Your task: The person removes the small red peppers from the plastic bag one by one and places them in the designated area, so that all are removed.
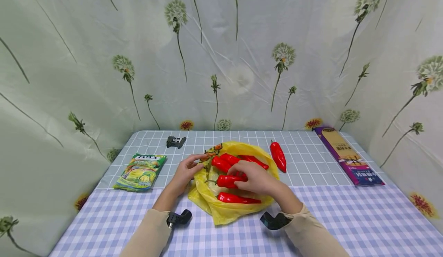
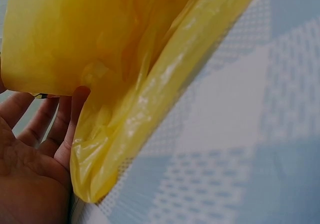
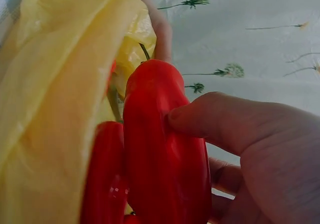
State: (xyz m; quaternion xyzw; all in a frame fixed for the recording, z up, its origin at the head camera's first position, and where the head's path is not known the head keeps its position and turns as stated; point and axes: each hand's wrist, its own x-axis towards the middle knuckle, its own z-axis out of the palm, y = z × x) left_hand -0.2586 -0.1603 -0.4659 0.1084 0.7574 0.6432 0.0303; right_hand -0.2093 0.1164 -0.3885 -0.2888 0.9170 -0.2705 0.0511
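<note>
Right hand: thumb and fingers curled round a glossy red pepper with a green stem; the right wrist view shows the thumb pressed flat against the pepper's side and the other fingers wrapped behind it. This pepper lies at the centre of the crumpled yellow plastic bag, stem pointing to 9 o'clock.

Left hand: fingers gently bent, tips at the bag's 10 o'clock edge, touching the plastic near a bunch of stems. In the left wrist view the fingers lie together under a fold of the yellow film; whether they pinch it, cannot tell.

Other red peppers in the bag: one long pepper at 6 o'clock of the held one, just beside the right hand; a cluster of peppers at 12 o'clock, touching each other. One single red pepper lies on the cloth outside the bag, at 3 o'clock of its rim, just beside it.

Bag sits on the blue-and-white checked tablecloth, mid-table.

Surroundings: green and yellow snack packet at 9 o'clock of the bag, well apart. Small black clip-like object at 11 o'clock, near the table's far edge. Long purple flat box at 3 o'clock, along the right edge. Pale curtain with a dandelion print behind the table.
</note>
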